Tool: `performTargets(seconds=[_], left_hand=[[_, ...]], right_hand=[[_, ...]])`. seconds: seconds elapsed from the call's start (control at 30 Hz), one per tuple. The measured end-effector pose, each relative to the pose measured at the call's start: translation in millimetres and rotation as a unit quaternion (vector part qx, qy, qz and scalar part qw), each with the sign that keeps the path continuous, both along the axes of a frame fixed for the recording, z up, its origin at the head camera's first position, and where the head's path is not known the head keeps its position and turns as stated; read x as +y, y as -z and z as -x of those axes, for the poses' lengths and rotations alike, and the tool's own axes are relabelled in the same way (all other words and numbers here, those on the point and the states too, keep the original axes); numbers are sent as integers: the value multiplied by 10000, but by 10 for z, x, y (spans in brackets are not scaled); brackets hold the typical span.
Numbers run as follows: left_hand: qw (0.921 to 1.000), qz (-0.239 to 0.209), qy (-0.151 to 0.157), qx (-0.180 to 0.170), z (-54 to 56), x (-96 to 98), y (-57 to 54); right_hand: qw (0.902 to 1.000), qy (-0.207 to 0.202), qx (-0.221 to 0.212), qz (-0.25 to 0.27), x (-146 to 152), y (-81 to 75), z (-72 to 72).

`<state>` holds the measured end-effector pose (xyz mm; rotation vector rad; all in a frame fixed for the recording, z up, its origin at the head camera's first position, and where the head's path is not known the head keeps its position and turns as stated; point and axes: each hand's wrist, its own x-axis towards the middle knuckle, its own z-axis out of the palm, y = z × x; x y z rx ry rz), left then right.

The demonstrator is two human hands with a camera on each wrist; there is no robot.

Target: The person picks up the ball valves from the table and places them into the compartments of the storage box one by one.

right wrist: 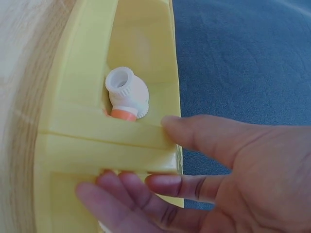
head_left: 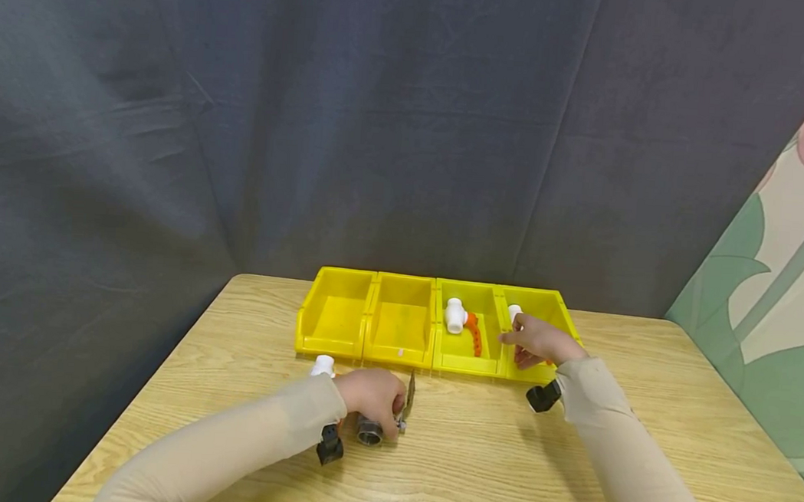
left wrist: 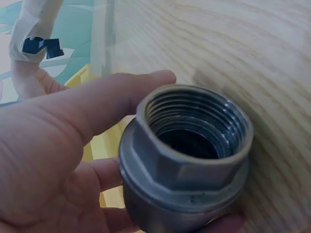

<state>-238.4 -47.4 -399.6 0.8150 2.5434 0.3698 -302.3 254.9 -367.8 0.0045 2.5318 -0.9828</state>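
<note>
My left hand (head_left: 373, 391) grips a grey metal ball valve (head_left: 369, 432) just above or on the table, its lever handle (head_left: 410, 396) standing up beside the fingers. In the left wrist view, the valve's threaded hexagonal end (left wrist: 194, 167) faces the camera, thumb and fingers around its body. My right hand (head_left: 542, 340) reaches into the rightmost yellow bin (head_left: 547, 304), near a white plastic valve (head_left: 514, 312) mostly hidden by it. In the right wrist view, its fingers (right wrist: 155, 206) are loosely bent near the bin divider, with nothing visibly held.
Another white valve (head_left: 455, 316) with an orange handle (head_left: 474, 337) lies in the adjoining yellow bin (head_left: 485, 298). Two more yellow bins (head_left: 369, 341) stand to the left. Behind my left wrist, a white fitting (head_left: 323, 365) lies on the wooden table (head_left: 471, 470). A dark curtain hangs behind.
</note>
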Motion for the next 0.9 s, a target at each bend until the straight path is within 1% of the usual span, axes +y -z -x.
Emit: performTargets(seconds=[0.17, 0.3, 0.4, 0.57, 0.7, 0.8, 0.9], left_hand=[[9998, 105, 8, 175, -24, 26, 5], [9995, 194, 4, 261, -34, 47, 4], [9993, 243, -55, 289, -44, 60, -2], [9988, 330, -119, 353, -72, 73, -28], [9978, 488, -115, 432, -95, 84, -58], [9971, 620, -113, 432, -92, 92, -68], [9969, 696, -106, 348, -70, 100, -66]], right_hand=[[10000, 36, -36, 44, -2, 2, 5], [10000, 44, -20, 75, -3, 6, 7], [10000, 20, 7, 91, -2, 13, 5], [9999, 16, -33, 116, -5, 12, 11], [9999, -5, -58, 131, -2, 12, 23], [9999, -20, -67, 137, 1, 9, 27], [9999, -20, -77, 144, 2, 4, 28]])
